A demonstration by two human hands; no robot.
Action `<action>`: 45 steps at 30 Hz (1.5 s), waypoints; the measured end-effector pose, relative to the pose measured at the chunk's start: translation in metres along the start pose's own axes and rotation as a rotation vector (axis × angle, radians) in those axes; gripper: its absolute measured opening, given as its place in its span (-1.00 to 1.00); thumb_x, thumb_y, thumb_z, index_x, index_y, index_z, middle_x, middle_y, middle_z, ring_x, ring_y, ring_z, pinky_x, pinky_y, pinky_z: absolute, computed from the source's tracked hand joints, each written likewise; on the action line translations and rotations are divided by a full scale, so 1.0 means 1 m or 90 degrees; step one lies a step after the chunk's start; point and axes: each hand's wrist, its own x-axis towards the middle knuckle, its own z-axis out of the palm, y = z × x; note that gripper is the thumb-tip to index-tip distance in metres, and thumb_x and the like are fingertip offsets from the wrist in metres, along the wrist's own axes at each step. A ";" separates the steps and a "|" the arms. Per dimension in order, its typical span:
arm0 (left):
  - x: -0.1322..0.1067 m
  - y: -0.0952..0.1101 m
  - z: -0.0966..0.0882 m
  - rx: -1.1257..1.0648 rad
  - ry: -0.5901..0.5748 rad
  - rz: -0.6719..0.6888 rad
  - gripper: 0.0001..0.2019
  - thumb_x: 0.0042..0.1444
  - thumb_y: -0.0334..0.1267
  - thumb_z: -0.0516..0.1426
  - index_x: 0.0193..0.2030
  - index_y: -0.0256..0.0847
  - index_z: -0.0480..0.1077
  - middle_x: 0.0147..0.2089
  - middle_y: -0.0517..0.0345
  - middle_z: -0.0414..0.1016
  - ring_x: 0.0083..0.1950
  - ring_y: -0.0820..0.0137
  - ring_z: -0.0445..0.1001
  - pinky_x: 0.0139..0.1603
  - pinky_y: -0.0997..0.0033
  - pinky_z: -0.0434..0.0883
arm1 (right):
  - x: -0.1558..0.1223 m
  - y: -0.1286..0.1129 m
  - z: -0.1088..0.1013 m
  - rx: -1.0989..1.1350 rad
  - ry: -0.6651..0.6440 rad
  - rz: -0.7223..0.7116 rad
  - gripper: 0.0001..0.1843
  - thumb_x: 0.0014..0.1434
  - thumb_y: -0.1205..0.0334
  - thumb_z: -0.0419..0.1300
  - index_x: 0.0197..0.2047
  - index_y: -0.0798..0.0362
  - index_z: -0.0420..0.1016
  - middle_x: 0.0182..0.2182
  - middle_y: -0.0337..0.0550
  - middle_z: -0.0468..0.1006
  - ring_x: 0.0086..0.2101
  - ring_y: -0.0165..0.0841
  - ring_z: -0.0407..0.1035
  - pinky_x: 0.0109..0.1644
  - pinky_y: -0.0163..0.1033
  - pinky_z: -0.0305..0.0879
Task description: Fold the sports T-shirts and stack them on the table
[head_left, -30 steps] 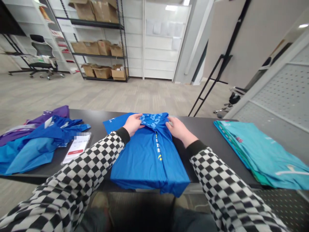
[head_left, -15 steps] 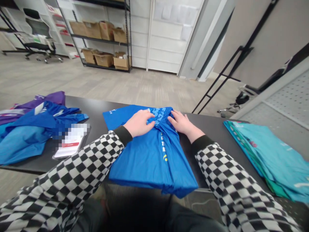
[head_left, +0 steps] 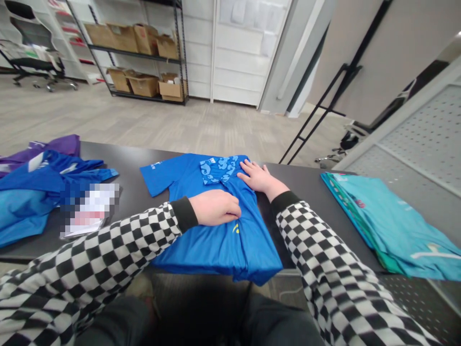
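A blue T-shirt (head_left: 212,245) lies on the dark table in front of me, one short sleeve spread to the left and a light-blue patterned panel folded over near its far edge. Lengthwise folds run down its right side, and its near end hangs over the table edge. My left hand (head_left: 216,207) is closed in a pinch on the fabric at the shirt's middle, just above a yellow mark. Farther up, my right hand (head_left: 257,178) rests flat with fingers apart on the shirt's far right corner.
Crumpled blue and purple shirts (head_left: 39,187) lie at the left of the table (head_left: 133,178), beside a partly blurred white item (head_left: 91,211). A stack of folded teal shirts (head_left: 392,216) is on the right by a perforated panel (head_left: 428,129). Shelving with cardboard boxes (head_left: 144,84) stands beyond.
My left hand has moved down from the patterned panel to the shirt's middle and its fingers have closed. My right hand stays at the far right corner. The view has shifted slightly right.
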 end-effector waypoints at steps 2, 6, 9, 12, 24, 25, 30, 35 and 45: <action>-0.006 0.007 -0.005 0.020 -0.016 0.018 -0.77 0.52 -0.25 0.16 -0.10 -0.07 0.67 -0.14 0.05 0.70 -0.09 0.24 0.65 -0.03 0.25 0.49 | 0.001 0.001 -0.002 -0.002 -0.009 0.006 -0.16 0.59 -0.33 -0.13 0.76 -0.17 -0.02 0.71 -0.12 -0.13 0.65 0.12 -0.18 0.64 0.53 -0.35; -0.023 0.037 -0.012 0.100 -0.055 -0.026 -0.77 0.53 -0.24 0.14 -0.10 -0.05 0.64 -0.14 0.05 0.69 -0.08 0.22 0.64 -0.01 0.23 0.49 | 0.004 0.003 -0.002 -0.008 -0.020 0.009 -0.15 0.59 -0.31 -0.13 0.77 -0.15 -0.05 0.72 -0.12 -0.15 0.65 0.17 -0.21 0.64 0.54 -0.36; -0.033 0.070 -0.008 0.107 -0.020 -0.149 -0.74 0.57 -0.13 0.10 0.08 -0.07 0.63 -0.06 -0.01 0.70 0.00 0.18 0.66 0.11 0.18 0.51 | 0.005 0.005 -0.001 0.004 -0.010 0.000 -0.16 0.58 -0.32 -0.10 0.76 -0.17 -0.01 0.71 -0.12 -0.12 0.64 0.19 -0.20 0.63 0.55 -0.35; -0.034 0.089 0.003 0.052 0.028 -0.230 -0.51 0.56 0.12 0.10 0.43 -0.07 0.50 0.33 -0.15 0.63 0.33 0.04 0.60 0.37 0.02 0.46 | 0.004 0.008 -0.001 0.022 0.032 -0.013 -0.21 0.60 -0.27 -0.11 0.72 -0.13 0.12 0.70 -0.07 -0.03 0.63 0.21 -0.14 0.63 0.57 -0.34; -0.067 -0.054 -0.011 0.110 0.032 -0.608 -0.12 0.48 0.34 0.02 0.75 -0.13 0.09 0.76 -0.23 -0.06 0.77 -0.19 -0.09 0.70 -0.31 -0.10 | -0.034 -0.019 0.009 0.008 -0.016 -0.042 0.08 0.47 -0.52 -0.07 0.76 0.00 -0.04 0.71 0.10 -0.14 0.64 0.21 -0.24 0.66 0.45 -0.24; -0.074 -0.050 -0.008 0.112 0.035 -0.591 -0.12 0.47 0.35 0.02 0.75 -0.12 0.09 0.76 -0.22 -0.06 0.77 -0.17 -0.09 0.71 -0.30 -0.10 | -0.041 -0.021 0.011 0.011 -0.022 -0.036 0.11 0.45 -0.56 -0.07 0.77 -0.01 -0.05 0.71 0.09 -0.16 0.64 0.23 -0.24 0.66 0.44 -0.23; -0.095 -0.023 -0.001 0.100 0.032 -0.556 -0.10 0.44 0.40 0.02 0.74 -0.04 0.10 0.77 -0.13 -0.09 0.78 -0.15 -0.11 0.72 -0.26 -0.11 | -0.068 -0.028 0.010 0.013 -0.062 -0.025 0.24 0.34 -0.66 0.02 0.77 -0.02 -0.08 0.71 0.10 -0.19 0.64 0.27 -0.26 0.66 0.46 -0.18; -0.074 -0.029 -0.025 0.115 0.005 -0.605 -0.09 0.31 0.47 0.15 0.60 -0.08 0.39 0.64 -0.34 0.28 0.64 -0.42 0.21 0.64 -0.41 0.02 | -0.069 -0.023 0.001 0.018 -0.053 -0.050 0.27 0.31 -0.65 0.10 0.75 0.06 0.01 0.69 0.22 -0.13 0.63 0.30 -0.23 0.64 0.53 -0.23; -0.002 -0.075 -0.002 -0.022 0.090 -0.539 -0.21 0.42 0.24 0.16 0.66 -0.08 0.26 0.74 -0.17 0.04 0.77 -0.22 -0.07 0.70 -0.40 -0.22 | 0.000 -0.002 -0.003 0.014 0.015 0.029 -0.26 0.64 -0.15 -0.19 0.73 -0.11 0.08 0.70 -0.06 -0.05 0.64 0.16 -0.14 0.62 0.58 -0.30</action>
